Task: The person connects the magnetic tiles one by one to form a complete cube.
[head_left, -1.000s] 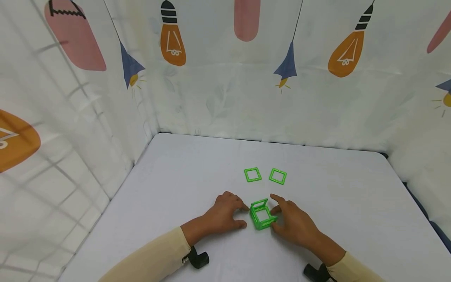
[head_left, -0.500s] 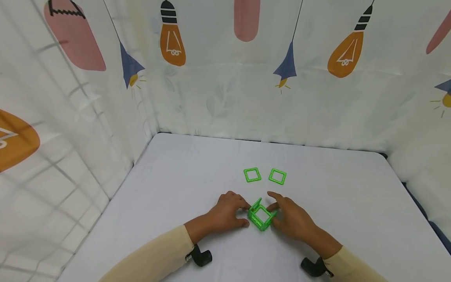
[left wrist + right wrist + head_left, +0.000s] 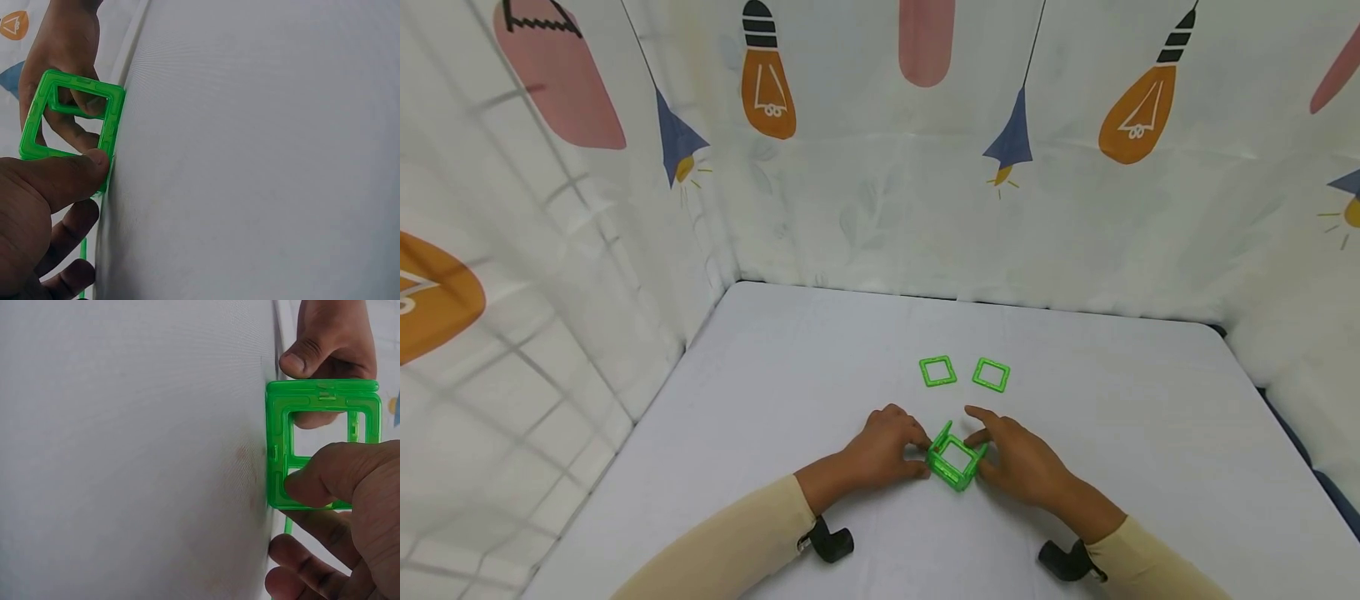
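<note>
Green see-through square magnetic tiles, joined into a partly open box [image 3: 946,475], stand on the white table between both hands. One tile lies flat as its base, with others upright around it. At its left side the left hand [image 3: 883,450] pinches the box; in the left wrist view the thumb [image 3: 75,175] presses a lower corner of a tile frame [image 3: 84,83]. From the right, the right hand [image 3: 1022,467] grips the box, its thumb [image 3: 319,478] across a tile frame [image 3: 279,434] in the right wrist view and its index finger extended. Some fingertips are hidden behind the tiles.
Beyond the box, two loose green square tiles lie flat on the table [image 3: 820,358]: a left tile [image 3: 942,383] and a right tile [image 3: 988,387]. A white curtain [image 3: 880,208] printed with lamps and bulbs hangs behind the table and along its left side.
The left hand has moved slightly right and now pinches the box. The box has turned a little, and its rear tile now stands toward the left. Both loose tiles have stayed put.
</note>
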Available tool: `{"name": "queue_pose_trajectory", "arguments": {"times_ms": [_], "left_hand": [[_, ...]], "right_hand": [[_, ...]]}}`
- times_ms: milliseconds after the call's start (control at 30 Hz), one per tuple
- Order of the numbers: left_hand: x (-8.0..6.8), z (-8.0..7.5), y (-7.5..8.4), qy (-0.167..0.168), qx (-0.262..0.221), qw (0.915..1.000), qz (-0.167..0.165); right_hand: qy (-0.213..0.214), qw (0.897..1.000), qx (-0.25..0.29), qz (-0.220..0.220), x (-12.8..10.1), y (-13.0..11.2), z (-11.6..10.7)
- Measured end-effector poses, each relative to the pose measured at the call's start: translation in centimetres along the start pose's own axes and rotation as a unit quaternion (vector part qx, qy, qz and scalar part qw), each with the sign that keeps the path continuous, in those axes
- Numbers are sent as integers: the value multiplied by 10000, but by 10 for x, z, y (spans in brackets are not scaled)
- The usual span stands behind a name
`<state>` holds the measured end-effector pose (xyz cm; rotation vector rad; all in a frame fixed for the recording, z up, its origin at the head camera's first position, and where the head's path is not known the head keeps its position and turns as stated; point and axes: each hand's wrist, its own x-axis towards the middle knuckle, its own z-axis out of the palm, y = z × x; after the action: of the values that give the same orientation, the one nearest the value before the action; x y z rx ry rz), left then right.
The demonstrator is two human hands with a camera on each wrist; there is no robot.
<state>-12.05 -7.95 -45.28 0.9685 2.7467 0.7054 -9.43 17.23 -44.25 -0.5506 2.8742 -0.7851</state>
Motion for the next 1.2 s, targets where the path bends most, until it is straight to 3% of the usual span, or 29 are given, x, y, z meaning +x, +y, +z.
{"name": "queue_pose_trajectory", "arguments": {"times_ms": [600,933,1200], "left_hand": [[0,-4,2,43,-175,9998,16],[2,-1,-1,2,-42,10000,72],[5,-1,-3,-8,-52,9999,118]], "right_hand": [[43,9999,-137,-18,0,4,1],[-119,9998,-50,-117,0,12,-12],[237,9997,12,69,9,29,-20]]}}
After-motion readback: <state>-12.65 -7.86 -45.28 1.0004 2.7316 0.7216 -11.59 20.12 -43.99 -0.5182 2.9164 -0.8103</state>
